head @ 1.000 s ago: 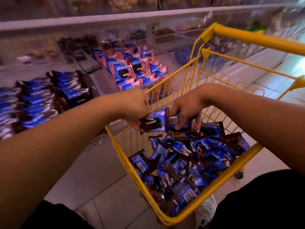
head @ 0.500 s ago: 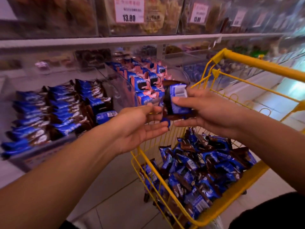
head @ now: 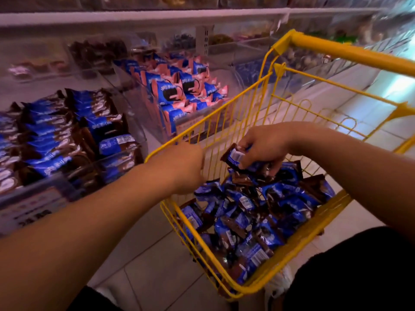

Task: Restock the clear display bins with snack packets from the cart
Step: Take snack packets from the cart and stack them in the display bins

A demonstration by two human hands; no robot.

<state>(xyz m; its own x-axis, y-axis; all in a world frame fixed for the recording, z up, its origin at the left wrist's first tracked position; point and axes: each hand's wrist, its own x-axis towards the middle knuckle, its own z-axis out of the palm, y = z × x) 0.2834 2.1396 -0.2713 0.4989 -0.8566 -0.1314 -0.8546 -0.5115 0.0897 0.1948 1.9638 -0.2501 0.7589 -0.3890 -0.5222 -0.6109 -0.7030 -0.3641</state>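
A yellow wire cart point(head: 294, 267) stands in front of me, holding a pile of blue-and-brown snack packets point(head: 253, 221). My right hand point(head: 263, 149) is inside the cart above the pile, fingers curled round a small bunch of these packets point(head: 234, 157). My left hand point(head: 187, 168) hangs over the cart's left rim with its back to the camera, so its fingers are hidden. On the left, a clear display bin point(head: 134, 122) holds rows of the same blue-and-brown packets point(head: 56, 140).
A second clear bin with blue-and-pink packets point(head: 179, 90) sits behind the cart's far-left corner. The cart's thick yellow handle point(head: 350, 52) crosses the upper right. More bins line the shelf point(head: 134, 16) above. Pale floor tiles point(head: 157, 254) lie below.
My right hand, which held a packet up near the bins, has dropped back into the cart and grips packets from the pile. My left hand went from palm-up to over the cart rim.
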